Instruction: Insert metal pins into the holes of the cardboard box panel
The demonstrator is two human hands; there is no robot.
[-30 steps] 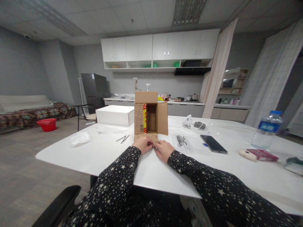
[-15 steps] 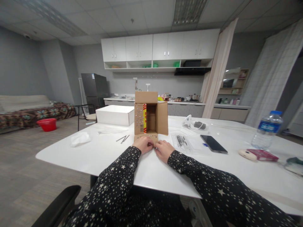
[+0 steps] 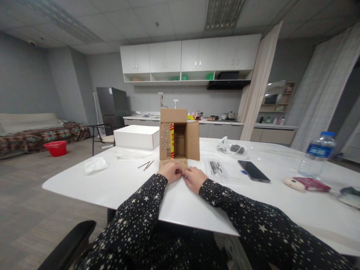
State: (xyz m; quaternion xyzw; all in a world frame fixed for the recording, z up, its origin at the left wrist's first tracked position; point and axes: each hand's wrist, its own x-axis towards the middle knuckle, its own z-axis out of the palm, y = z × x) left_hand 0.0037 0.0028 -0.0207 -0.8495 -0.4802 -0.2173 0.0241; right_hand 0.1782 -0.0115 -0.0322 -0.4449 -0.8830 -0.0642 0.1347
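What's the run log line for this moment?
left hand: at front flap; right hand: at front flap; anything held: too small to tell; cardboard box: open; metal rods: on table, left of box

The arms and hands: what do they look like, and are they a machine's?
No, a person's: the left sleeve and right sleeve are long, black, scattered with pale stars and dots. The left hand and right hand are ungloved.

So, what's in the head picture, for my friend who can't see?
A bare left hand and right hand are close together at the lower flap of an open brown cardboard box on a glossy white table. A white rectangular box sits further left.
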